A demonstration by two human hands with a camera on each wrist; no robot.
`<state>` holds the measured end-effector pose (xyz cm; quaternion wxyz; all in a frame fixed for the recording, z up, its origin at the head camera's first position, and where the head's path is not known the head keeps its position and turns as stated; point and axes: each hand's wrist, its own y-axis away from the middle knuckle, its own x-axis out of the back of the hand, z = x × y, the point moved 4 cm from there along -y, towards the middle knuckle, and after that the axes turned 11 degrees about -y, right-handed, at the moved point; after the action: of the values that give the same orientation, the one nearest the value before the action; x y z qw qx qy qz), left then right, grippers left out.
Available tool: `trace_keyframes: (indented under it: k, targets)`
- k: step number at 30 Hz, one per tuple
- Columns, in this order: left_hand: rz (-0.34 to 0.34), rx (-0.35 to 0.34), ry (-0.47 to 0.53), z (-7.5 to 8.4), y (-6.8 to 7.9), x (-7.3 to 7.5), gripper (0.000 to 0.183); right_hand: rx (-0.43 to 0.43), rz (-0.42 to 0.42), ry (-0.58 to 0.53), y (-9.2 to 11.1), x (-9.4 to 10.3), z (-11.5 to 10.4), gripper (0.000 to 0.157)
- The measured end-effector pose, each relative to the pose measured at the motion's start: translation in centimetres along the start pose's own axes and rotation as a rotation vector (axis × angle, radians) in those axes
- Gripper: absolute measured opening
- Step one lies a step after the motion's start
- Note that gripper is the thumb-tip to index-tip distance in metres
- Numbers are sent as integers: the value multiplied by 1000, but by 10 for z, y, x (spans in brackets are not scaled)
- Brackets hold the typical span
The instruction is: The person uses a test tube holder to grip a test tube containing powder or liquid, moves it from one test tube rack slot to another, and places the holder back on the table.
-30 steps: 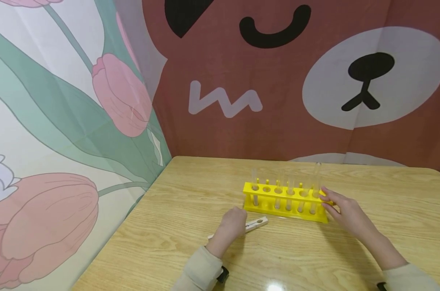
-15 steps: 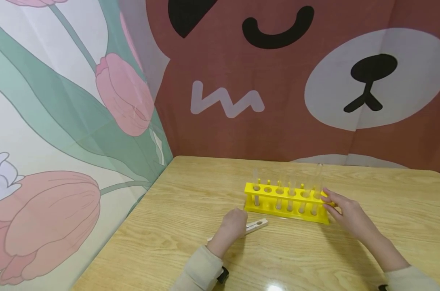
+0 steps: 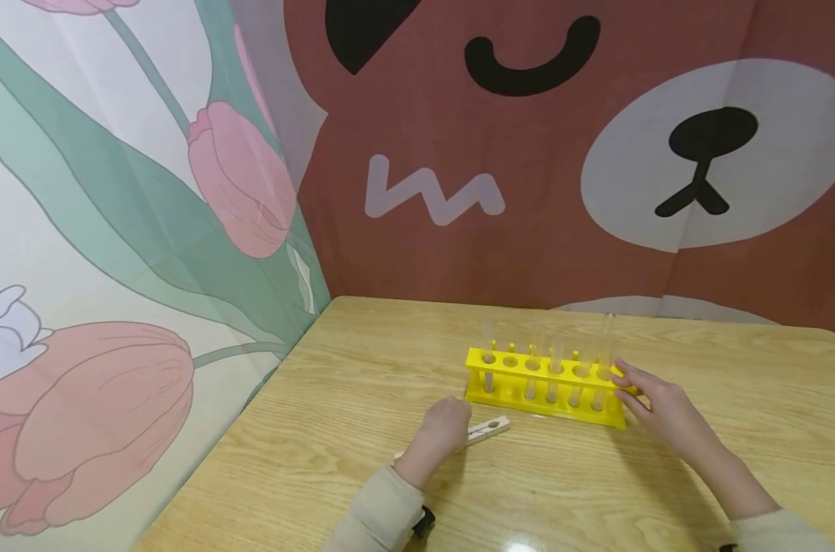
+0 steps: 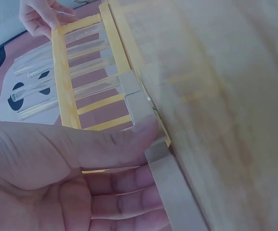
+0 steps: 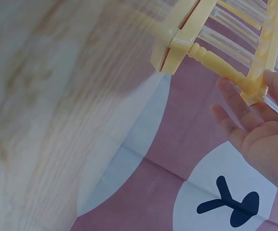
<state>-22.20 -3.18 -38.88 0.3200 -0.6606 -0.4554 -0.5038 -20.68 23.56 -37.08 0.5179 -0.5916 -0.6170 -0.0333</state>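
My left hand (image 3: 439, 431) pinches a pale wooden test tube holder (image 3: 489, 430) low over the table. In the left wrist view the thumb lies across the holder (image 4: 171, 185), with the fingers curled behind it. A yellow test tube rack (image 3: 522, 366) stands upright just beyond. Several clear test tubes (image 3: 608, 337) stand in it; its second hole from the left has no tube. My right hand (image 3: 672, 414) grips the rack's right end. In the right wrist view its thumb rests on the upper bar (image 5: 259, 89), and fingers are near the end post (image 5: 216, 62).
The wood-grain table (image 3: 320, 399) reaches back to a wall cloth printed with a brown bear (image 3: 417, 261). A tulip-print cloth (image 3: 113, 399) hangs along the left edge. A light reflection shows near the front.
The head view has shifted very slightly. Both hands, the test tube holder and the rack keep the same places relative to one another.
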Motion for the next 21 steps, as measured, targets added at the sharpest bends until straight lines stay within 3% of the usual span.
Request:
trace_keyframes:
  k: [11,21]
  targets:
    - [8,-3,-17,0,0,-2,10,-13,-6,-2,0,0,-1,43]
    - [-31,3,-12,2,1,0,5,-16,-7,-7,1,0,-1,46]
